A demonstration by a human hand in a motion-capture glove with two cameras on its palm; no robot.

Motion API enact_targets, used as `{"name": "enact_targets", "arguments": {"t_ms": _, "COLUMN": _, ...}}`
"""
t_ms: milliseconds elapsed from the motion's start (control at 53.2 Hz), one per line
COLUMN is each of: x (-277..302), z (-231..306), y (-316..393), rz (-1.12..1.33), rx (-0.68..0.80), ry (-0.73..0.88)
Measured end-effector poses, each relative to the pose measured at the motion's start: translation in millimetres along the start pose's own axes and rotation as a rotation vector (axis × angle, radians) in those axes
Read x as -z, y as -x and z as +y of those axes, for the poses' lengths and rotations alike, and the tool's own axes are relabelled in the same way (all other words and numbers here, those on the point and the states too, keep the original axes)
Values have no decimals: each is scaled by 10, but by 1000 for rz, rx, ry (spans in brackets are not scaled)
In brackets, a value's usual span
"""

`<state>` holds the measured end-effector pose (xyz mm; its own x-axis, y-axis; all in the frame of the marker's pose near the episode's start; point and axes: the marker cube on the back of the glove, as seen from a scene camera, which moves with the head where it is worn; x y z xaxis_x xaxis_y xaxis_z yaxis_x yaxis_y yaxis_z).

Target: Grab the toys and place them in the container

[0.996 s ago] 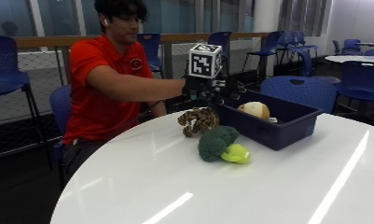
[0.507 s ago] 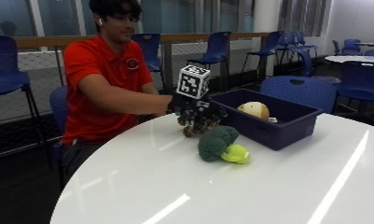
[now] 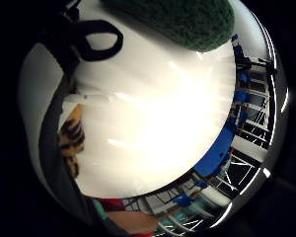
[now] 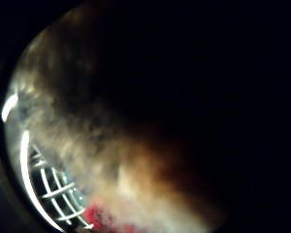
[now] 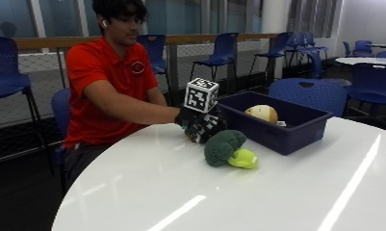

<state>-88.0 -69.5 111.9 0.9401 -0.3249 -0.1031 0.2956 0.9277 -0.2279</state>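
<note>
Fingers [image 5: 208, 131] of gloved right hand [image 5: 202, 126] curled down over striped brown plush toy [image 3: 71, 140] on white bench [image 5: 180, 187]. Broccoli toy [image 5: 227, 148] lies just beside. Dark blue container [image 5: 289, 126] near, round tan toy [image 5: 262, 113] inside.

Seated person [image 5: 109, 82]: red short-sleeved polo shirt, small round emblem on chest, dark trousers, white earbud in ear. Right hand [image 5: 202, 125]: black glove with pale patterned markings; black straps and loop visible in little-finger palm view.
</note>
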Motion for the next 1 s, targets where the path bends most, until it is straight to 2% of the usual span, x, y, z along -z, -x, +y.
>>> {"name": "enact_targets", "arguments": {"t_ms": 395, "x": 28, "z": -62, "y": 28, "rz": 95, "rx": 26, "ry": -155}}
{"name": "enact_targets", "arguments": {"t_ms": 545, "x": 2, "z": -8, "y": 76, "rz": 88, "rx": 87, "ry": -211}}
{"name": "enact_targets", "arguments": {"t_ms": 789, "x": 113, "z": 90, "y": -150, "rz": 42, "rx": 73, "ry": -142}}
{"name": "enact_targets", "arguments": {"t_ms": 996, "x": 457, "z": 165, "y": -282, "rz": 50, "rx": 70, "ry": -177}}
